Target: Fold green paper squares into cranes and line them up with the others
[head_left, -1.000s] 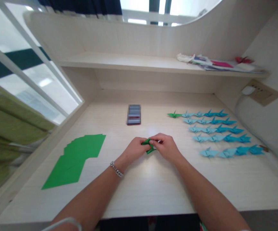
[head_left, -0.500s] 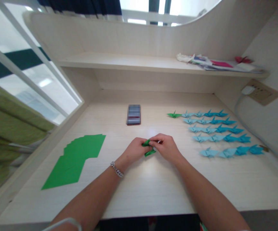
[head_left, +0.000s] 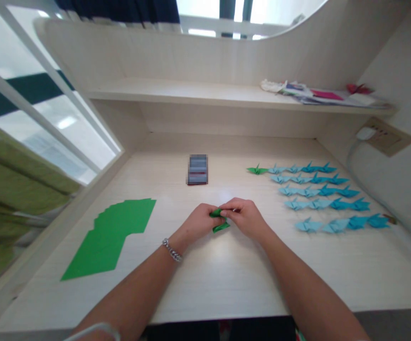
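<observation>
Between my two hands is a folded piece of green paper (head_left: 221, 228), partly hidden by the fingers. My left hand (head_left: 202, 221), with a chain bracelet on its wrist, pinches the paper from the left. From the right, the fingertips of my right hand (head_left: 245, 217) press on the same paper. Fanned green paper sheets (head_left: 116, 229) lie flat to the left of my hands. Off to the right stand rows of folded paper cranes in light and darker blue (head_left: 319, 203). One green paper crane (head_left: 257, 169) heads the farthest row.
A phone-like flat object (head_left: 197, 169), its face pixelated, lies behind my hands on the pale desk (head_left: 198, 284). Above runs a shelf (head_left: 191, 90) with papers (head_left: 328, 94) at its right. A white cable (head_left: 354, 166) hangs from the wall socket (head_left: 386, 137).
Both hands stay nearly in place. A pale patch of the folded paper beside the right fingertips no longer shows.
</observation>
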Demonstrator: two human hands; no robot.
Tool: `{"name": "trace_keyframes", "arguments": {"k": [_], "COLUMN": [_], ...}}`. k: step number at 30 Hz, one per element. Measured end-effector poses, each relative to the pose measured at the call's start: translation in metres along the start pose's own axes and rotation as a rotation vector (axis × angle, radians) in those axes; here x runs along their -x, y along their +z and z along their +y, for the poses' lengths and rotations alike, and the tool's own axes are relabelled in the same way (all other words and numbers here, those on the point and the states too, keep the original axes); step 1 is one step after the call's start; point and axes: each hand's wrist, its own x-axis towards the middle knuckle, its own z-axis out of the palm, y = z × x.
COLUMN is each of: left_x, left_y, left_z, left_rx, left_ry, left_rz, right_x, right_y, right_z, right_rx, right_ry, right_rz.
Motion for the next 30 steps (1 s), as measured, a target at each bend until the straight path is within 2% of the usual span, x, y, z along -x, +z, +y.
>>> {"name": "trace_keyframes", "arguments": {"k": [13,22,30], "left_x": [0.0008,0.0001,0.0016], "left_y": [0.0001,0.0004,0.0005], "left_z": [0.0013,0.0015,0.0032], "left_rx": [0.0,0.004,0.025], "left_ry": [0.01,0.019,-0.001], "left_rz": [-0.002,-0.023,-0.023], "right_x": [0.0018,0.0026,0.0018], "right_y": [0.0031,0.0031,0.0005], "right_z": [-0.0021,-0.006,-0.0083], "right_rx": [0.105,0.124,-0.002], "right_ry": [-0.055,-0.074,0.042], "right_rz": [0.079,0.088,0.054]}}
